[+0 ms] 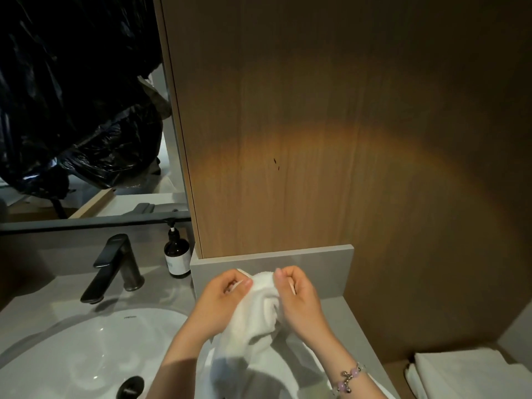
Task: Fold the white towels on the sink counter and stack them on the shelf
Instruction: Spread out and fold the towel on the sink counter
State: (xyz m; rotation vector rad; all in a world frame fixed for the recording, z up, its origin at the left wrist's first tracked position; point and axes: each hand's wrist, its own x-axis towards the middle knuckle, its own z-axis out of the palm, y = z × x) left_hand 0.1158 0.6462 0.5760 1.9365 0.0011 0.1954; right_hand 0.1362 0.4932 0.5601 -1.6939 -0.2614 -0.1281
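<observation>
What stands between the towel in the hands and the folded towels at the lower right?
Nothing visible does. The left hand and right hand grip the white towel above the counter, and no object shows between it and the folded towels lower right.

My grey surface (348, 321) carries a black faucet (115, 269) at 10 o'clock, a brown pump bottle (177, 254) just beside it, and the white basin (86, 349) at 8. At 4 o'clock, the shelf (394, 368) holds folded white towels (466, 375).
</observation>
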